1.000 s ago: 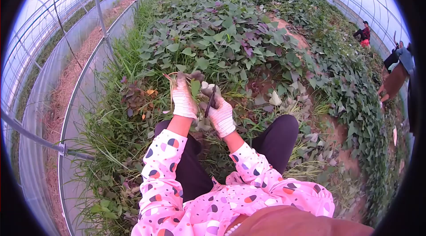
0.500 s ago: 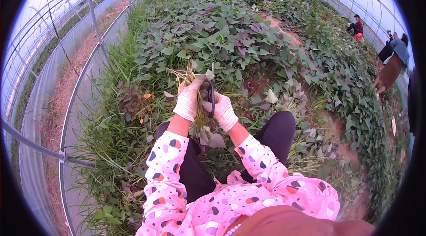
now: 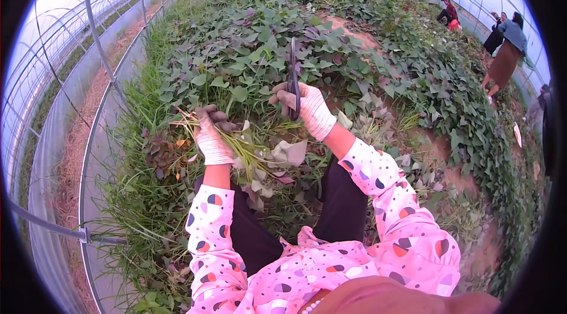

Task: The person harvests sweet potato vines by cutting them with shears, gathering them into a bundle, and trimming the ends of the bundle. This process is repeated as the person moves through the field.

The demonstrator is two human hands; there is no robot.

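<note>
My left hand [image 3: 214, 135], in a white glove with dark fingertips, is closed around a bundle of cut vine stems [image 3: 248, 155]. The stem ends stick out to the left, and pale leaves hang at the right end, above my knees. To the right and a little higher, my right hand [image 3: 306, 107], gloved the same way, holds dark-handled scissors [image 3: 293, 80] with the blades pointing up. The scissors are apart from the bundle. Leafy green and purple vines [image 3: 266, 60] cover the ground in front of both hands.
Metal frame poles [image 3: 94, 30] and plastic sheeting [image 3: 53, 166] run along the left side. Grass [image 3: 136, 154] borders the vines there. At the upper right, one person [image 3: 451, 12] sits low and another [image 3: 507, 54] stands bent over. Bare soil [image 3: 443, 160] shows to the right.
My hands have moved apart. The left hand went left and down with the stems, the right hand went right and up with the scissors. The view has shifted slightly.
</note>
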